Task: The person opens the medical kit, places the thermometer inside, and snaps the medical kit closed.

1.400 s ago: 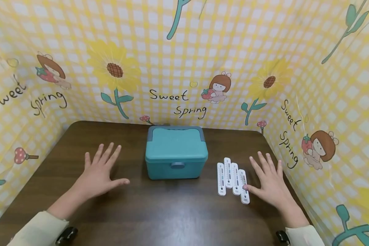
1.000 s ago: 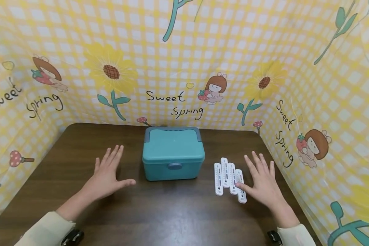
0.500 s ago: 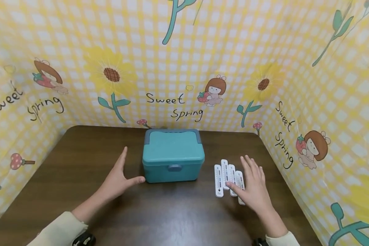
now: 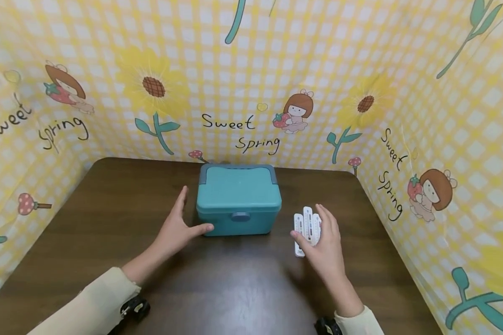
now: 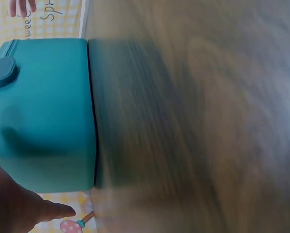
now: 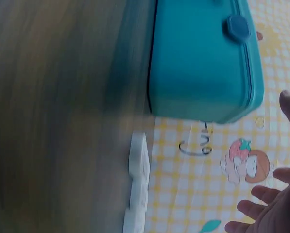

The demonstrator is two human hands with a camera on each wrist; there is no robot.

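Note:
A teal lidded box with a blue-grey front latch stands closed at the table's middle. My left hand is at its left side, thumb stretched across the front left corner and fingers straight along the side. My right hand hovers over the white thermometer strips, thumb and fingers spread and holding nothing; it hides part of the row. In the right wrist view the strips lie flat on the table, below the spread fingers.
The dark wooden table carries the box and strips. A yellow checked cloth with printed flowers and figures walls it at the back and both sides. Black wrist straps sit at the cream sleeves.
My left hand has moved right, up to the box's left side. The right hand has moved left, over the thermometer strips. Box and strips stay in place while the head view shifts slightly.

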